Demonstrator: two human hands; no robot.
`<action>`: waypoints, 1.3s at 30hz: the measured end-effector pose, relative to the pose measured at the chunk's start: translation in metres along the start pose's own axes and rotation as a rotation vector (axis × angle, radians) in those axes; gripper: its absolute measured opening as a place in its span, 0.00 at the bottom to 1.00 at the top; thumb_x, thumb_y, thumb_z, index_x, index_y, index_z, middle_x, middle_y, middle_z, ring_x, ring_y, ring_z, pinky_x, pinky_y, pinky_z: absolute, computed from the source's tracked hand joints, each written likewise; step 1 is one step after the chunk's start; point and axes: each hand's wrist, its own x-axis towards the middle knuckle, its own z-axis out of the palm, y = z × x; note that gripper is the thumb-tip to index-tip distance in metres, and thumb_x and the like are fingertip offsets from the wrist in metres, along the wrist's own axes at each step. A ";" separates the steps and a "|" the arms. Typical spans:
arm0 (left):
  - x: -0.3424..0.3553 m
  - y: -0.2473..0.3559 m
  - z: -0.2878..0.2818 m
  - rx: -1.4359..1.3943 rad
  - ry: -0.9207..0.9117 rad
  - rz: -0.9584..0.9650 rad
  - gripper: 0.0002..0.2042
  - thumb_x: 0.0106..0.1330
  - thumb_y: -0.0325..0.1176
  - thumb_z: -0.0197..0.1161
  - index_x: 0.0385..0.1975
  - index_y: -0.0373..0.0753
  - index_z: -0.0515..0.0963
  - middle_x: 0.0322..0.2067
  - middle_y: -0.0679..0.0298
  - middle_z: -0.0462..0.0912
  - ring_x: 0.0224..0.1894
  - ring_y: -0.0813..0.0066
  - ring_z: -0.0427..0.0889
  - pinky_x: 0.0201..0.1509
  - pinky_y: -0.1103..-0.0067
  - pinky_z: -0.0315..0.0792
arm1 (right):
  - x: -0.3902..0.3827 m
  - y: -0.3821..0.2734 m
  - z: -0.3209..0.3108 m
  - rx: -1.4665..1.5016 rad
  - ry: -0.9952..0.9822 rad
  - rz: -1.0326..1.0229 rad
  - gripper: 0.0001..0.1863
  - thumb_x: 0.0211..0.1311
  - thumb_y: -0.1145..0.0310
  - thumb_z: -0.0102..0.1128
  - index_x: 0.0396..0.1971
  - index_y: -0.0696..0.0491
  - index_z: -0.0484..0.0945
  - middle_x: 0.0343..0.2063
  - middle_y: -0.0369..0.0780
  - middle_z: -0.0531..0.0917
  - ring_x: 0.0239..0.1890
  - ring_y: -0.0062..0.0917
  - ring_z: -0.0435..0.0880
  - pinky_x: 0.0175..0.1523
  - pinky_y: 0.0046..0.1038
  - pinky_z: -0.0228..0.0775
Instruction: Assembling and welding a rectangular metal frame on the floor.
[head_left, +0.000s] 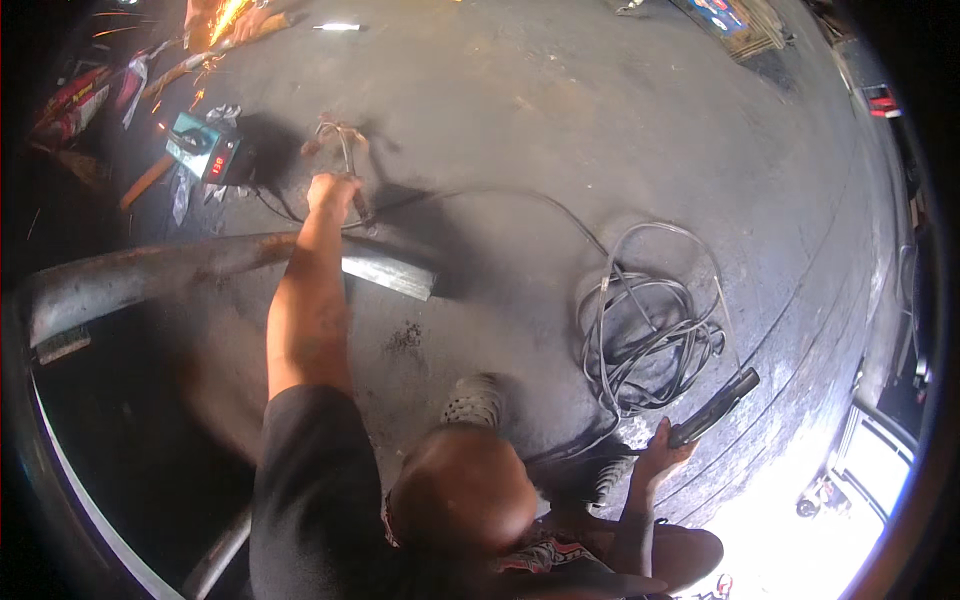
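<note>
Digits glow red on the small display of a teal box on the floor, and a red package at the upper left bears pale lettering too small to read. Another printed panel, blue and red, shows at the upper right. The left arm stretches forward nearly straight from a dark sleeve, passing over a long bent pipe; its left hand has its fingers curled tightly around a rusty metal piece to the right of the teal box. The right arm is bent, held out low at the right, and the right hand grasps the lower end of a black handle, which tilts up to the right. Just beyond it lies a loose coil of dark cable, one strand running across the floor toward the left hand. A bright metal bar lies just beside the left forearm. Whatever the red package contains cannot be told. Orange sparks fly near a co-worker's hand at the upper left
</note>
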 end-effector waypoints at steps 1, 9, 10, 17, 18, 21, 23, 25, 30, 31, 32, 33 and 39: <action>-0.004 -0.002 -0.005 -0.196 -0.179 -0.054 0.12 0.48 0.33 0.69 0.31 0.35 0.81 0.23 0.60 0.78 0.24 0.72 0.76 0.27 0.74 0.69 | 0.002 0.004 0.000 0.024 0.014 -0.030 0.16 0.57 0.72 0.62 0.41 0.62 0.68 0.26 0.39 0.73 0.26 0.24 0.71 0.31 0.27 0.66; -0.140 -0.059 -0.057 -0.399 -0.555 0.017 0.10 0.58 0.36 0.65 0.32 0.36 0.80 0.23 0.69 0.78 0.18 0.82 0.66 0.20 0.81 0.59 | 0.009 0.015 0.012 0.266 -0.042 0.061 0.14 0.58 0.72 0.61 0.37 0.61 0.66 0.24 0.37 0.71 0.22 0.19 0.67 0.26 0.22 0.61; -0.160 -0.072 -0.065 -0.229 -0.476 0.176 0.11 0.58 0.37 0.65 0.31 0.34 0.79 0.23 0.67 0.78 0.19 0.80 0.67 0.23 0.78 0.62 | 0.010 0.011 0.014 0.255 -0.042 -0.010 0.14 0.58 0.72 0.61 0.37 0.62 0.66 0.24 0.37 0.71 0.22 0.19 0.68 0.25 0.22 0.60; -0.223 -0.209 -0.139 0.454 0.048 0.539 0.08 0.58 0.34 0.59 0.30 0.36 0.76 0.29 0.53 0.78 0.33 0.51 0.77 0.36 0.65 0.71 | 0.014 -0.018 0.016 0.195 -0.228 -0.027 0.36 0.55 0.65 0.63 0.55 0.73 0.59 0.48 0.60 0.71 0.50 0.46 0.73 0.55 0.38 0.65; -0.219 -0.230 -0.151 0.499 0.095 0.551 0.08 0.59 0.34 0.58 0.31 0.37 0.76 0.31 0.54 0.78 0.35 0.50 0.78 0.37 0.63 0.72 | 0.015 -0.021 0.016 0.216 -0.223 -0.002 0.36 0.55 0.65 0.63 0.55 0.73 0.59 0.48 0.60 0.71 0.50 0.46 0.73 0.55 0.38 0.65; -0.179 -0.276 -0.186 0.656 0.277 0.503 0.07 0.62 0.34 0.55 0.33 0.37 0.75 0.32 0.53 0.77 0.36 0.51 0.77 0.38 0.63 0.72 | 0.015 -0.027 0.017 0.110 -0.168 -0.081 0.37 0.56 0.62 0.63 0.55 0.74 0.58 0.48 0.60 0.71 0.51 0.48 0.72 0.56 0.39 0.64; -0.139 -0.285 -0.202 0.791 0.345 0.506 0.08 0.64 0.35 0.54 0.33 0.36 0.74 0.33 0.51 0.77 0.37 0.49 0.77 0.39 0.63 0.71 | 0.015 -0.030 0.017 0.038 -0.174 -0.083 0.38 0.56 0.60 0.64 0.55 0.75 0.58 0.49 0.61 0.70 0.52 0.49 0.72 0.57 0.39 0.63; -0.095 -0.275 -0.199 0.712 0.334 0.478 0.09 0.64 0.35 0.53 0.32 0.36 0.74 0.33 0.50 0.77 0.37 0.48 0.77 0.40 0.62 0.71 | 0.013 -0.035 0.016 0.059 -0.170 -0.093 0.39 0.55 0.60 0.64 0.54 0.75 0.58 0.49 0.61 0.70 0.52 0.49 0.71 0.58 0.39 0.63; -0.024 -0.211 -0.153 0.691 0.376 0.508 0.09 0.59 0.30 0.52 0.28 0.34 0.78 0.33 0.49 0.80 0.39 0.51 0.79 0.44 0.64 0.73 | 0.005 -0.046 0.014 0.088 -0.095 -0.085 0.40 0.54 0.59 0.65 0.54 0.76 0.58 0.49 0.61 0.71 0.52 0.49 0.71 0.57 0.39 0.63; -0.009 -0.198 -0.144 0.728 0.340 0.470 0.09 0.59 0.32 0.52 0.28 0.35 0.78 0.33 0.50 0.81 0.40 0.51 0.79 0.45 0.64 0.73 | 0.005 -0.047 0.013 0.157 -0.111 -0.060 0.40 0.54 0.59 0.65 0.54 0.76 0.58 0.49 0.61 0.71 0.51 0.48 0.72 0.56 0.39 0.64; 0.003 -0.193 -0.135 0.762 0.340 0.474 0.10 0.58 0.34 0.53 0.28 0.36 0.79 0.33 0.51 0.81 0.41 0.51 0.79 0.46 0.64 0.73 | 0.002 -0.046 0.011 0.219 -0.127 -0.058 0.40 0.53 0.60 0.66 0.54 0.76 0.58 0.48 0.60 0.72 0.50 0.48 0.73 0.56 0.39 0.65; 0.018 -0.189 -0.125 0.698 0.293 0.226 0.11 0.58 0.38 0.55 0.32 0.38 0.80 0.35 0.52 0.81 0.42 0.51 0.79 0.47 0.63 0.73 | 0.002 -0.046 0.011 0.142 -0.092 -0.008 0.40 0.52 0.62 0.66 0.55 0.76 0.58 0.47 0.59 0.73 0.49 0.46 0.75 0.54 0.38 0.66; 0.137 -0.249 -0.083 0.492 0.331 0.753 0.12 0.57 0.40 0.57 0.32 0.39 0.78 0.35 0.53 0.81 0.40 0.54 0.80 0.41 0.64 0.72 | -0.004 -0.030 0.005 0.165 -0.041 0.106 0.35 0.54 0.64 0.66 0.55 0.71 0.61 0.46 0.56 0.75 0.47 0.44 0.76 0.53 0.39 0.67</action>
